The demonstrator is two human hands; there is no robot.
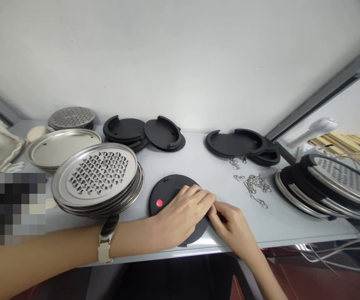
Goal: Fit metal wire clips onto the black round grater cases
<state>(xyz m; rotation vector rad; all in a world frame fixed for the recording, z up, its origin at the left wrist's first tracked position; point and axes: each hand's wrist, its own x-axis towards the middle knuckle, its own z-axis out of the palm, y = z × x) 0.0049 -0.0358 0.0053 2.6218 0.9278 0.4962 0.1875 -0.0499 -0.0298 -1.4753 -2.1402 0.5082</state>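
Hands [188, 212] at black disc [172, 187]; grey tabletop [217, 179], white wall [180, 62].

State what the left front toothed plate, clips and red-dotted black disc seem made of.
Toothed plate: metal, probably stainless steel, with a grey sheen. Clips: glinting bent wire, so metal. Black disc: matte, even, likely plastic, though rubber is possible.

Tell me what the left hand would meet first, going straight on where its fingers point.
The left hand would first meet the right hand, at its fingertips; the two look to be touching, though depth is hard to judge.
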